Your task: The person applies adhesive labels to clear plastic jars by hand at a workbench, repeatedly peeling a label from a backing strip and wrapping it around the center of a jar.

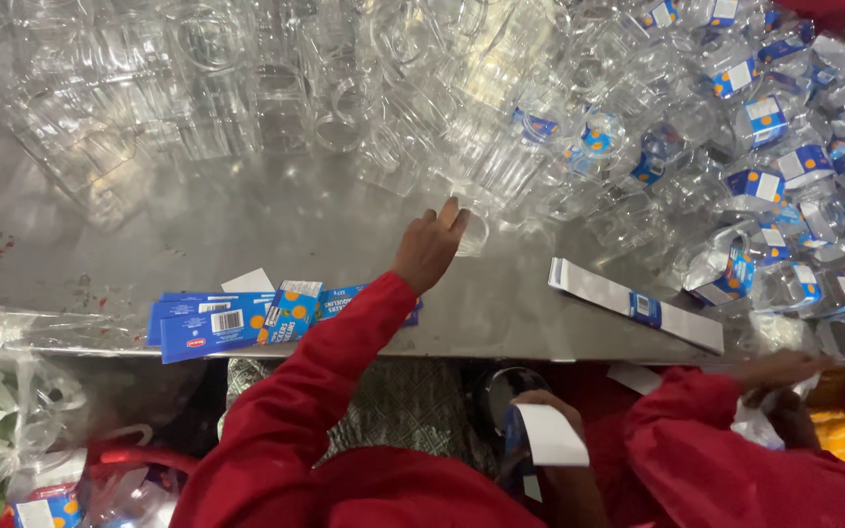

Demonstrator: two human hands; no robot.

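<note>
Fingers of the left hand [429, 249] are touching a clear plastic jar [471, 210] on the table [276, 220], not gripping; the right hand [540, 406] is grasping a labelled jar [515, 430] below the table edge.

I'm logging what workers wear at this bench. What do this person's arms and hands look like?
Both arms are covered by long, loose red sleeves that end at the wrist. The left hand and right hand are bare: no gloves, and no rings, watch or bands visible.
</note>
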